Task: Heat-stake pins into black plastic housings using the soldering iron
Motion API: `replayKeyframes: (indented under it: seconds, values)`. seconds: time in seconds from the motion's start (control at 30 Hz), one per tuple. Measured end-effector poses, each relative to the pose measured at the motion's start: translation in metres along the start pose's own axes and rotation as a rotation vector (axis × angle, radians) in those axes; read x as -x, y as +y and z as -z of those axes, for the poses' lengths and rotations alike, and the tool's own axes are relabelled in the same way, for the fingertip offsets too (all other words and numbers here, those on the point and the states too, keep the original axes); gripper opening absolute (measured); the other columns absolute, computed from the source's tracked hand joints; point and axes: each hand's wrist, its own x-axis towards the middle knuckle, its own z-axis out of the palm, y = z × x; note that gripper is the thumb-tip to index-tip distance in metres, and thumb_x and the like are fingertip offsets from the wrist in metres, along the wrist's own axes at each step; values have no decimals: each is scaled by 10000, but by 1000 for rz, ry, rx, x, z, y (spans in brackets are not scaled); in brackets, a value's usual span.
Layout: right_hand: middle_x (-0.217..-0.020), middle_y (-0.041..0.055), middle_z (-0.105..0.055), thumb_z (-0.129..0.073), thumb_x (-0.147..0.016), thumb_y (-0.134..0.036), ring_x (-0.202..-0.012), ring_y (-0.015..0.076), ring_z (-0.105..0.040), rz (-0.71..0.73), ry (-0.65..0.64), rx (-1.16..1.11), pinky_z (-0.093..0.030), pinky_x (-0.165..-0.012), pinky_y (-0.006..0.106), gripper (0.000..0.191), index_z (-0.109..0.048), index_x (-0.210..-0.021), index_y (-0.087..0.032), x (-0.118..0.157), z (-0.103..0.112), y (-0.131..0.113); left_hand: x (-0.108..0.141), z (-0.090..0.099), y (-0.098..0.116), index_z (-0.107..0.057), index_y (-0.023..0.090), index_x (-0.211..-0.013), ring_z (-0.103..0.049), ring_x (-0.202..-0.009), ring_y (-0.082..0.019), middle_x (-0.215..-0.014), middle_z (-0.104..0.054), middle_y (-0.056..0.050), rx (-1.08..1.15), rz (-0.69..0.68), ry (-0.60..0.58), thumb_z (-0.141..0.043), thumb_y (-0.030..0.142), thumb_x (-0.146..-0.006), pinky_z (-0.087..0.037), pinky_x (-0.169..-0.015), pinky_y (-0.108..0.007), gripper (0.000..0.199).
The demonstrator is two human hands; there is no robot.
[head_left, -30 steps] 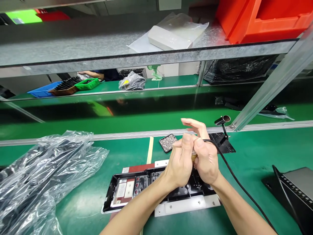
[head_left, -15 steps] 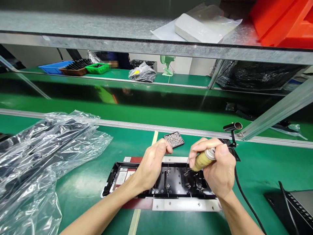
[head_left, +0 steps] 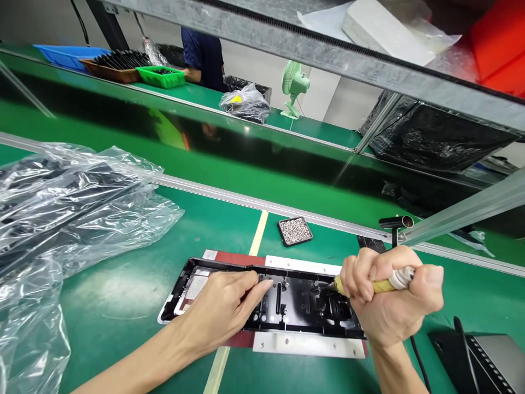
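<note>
A long black plastic housing [head_left: 301,303] lies across a fixture with a white strip [head_left: 309,346] along its near side. My right hand [head_left: 394,295] is wrapped in a fist round a yellow-handled tool [head_left: 383,285] that looks like a soldering iron. Its end points left and down into the right part of the housing; the exact contact is unclear. Over the housing's left half rests my left hand [head_left: 229,301], fingers curled and thumb close to the forefinger. Anything between those fingertips is hidden. Behind the housing stands a small black tray [head_left: 295,231] of tiny metal pieces.
Clear plastic bags [head_left: 82,213] with dark parts cover the left side. A metal tube holder [head_left: 396,222] stands at the back right, and a black panel [head_left: 479,355] lies front right. Overhead runs a metal shelf [head_left: 287,49]. Across the bench are a person [head_left: 203,57] and a fan [head_left: 293,82].
My left hand has moved from beside the small tray down over the housing. My right hand has tightened into a fist round the tool, now lying flatter. The camera view has tilted.
</note>
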Motion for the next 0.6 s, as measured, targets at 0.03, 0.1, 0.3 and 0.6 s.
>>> replayKeyframes:
  seconds: [0.03,0.1,0.3,0.6]
  values:
    - [-391,-43,-421,-491,-952,-555,-331,95,-321,-6,1,7,-346,-333,224,501,-584,-595,-217,0,0,0,1,-2,-2,-319,216,-660,-267,-498,-99,-566,-332,69,-19,9,-12,-417,327,-1083,-203,-527,-301,449]
    - [-391,-44,-422,-487,-954,-553,-329,97,-320,-13,-1,19,-350,-334,230,503,-578,-591,-217,-1,-1,0,2,-6,-4,-371,216,-660,-299,-490,-107,-561,-376,63,-65,13,-42,-406,322,-1084,-204,-531,-312,438]
    - [-399,-43,-424,-480,-954,-544,-330,100,-339,1,-20,33,-342,-340,224,490,-592,-604,-220,-1,-2,1,1,-12,-5,-557,202,-721,-536,-505,-164,-593,-583,12,-241,-54,-98,-364,299,-1091,-239,-542,-338,429]
    - [-399,-48,-427,-480,-951,-613,-325,98,-348,8,-31,61,-358,-339,237,537,-582,-598,-221,-1,-2,0,0,-12,-5,-620,199,-775,-647,-546,-216,-638,-666,-9,-288,-28,-175,-377,318,-1090,-263,-531,-332,416]
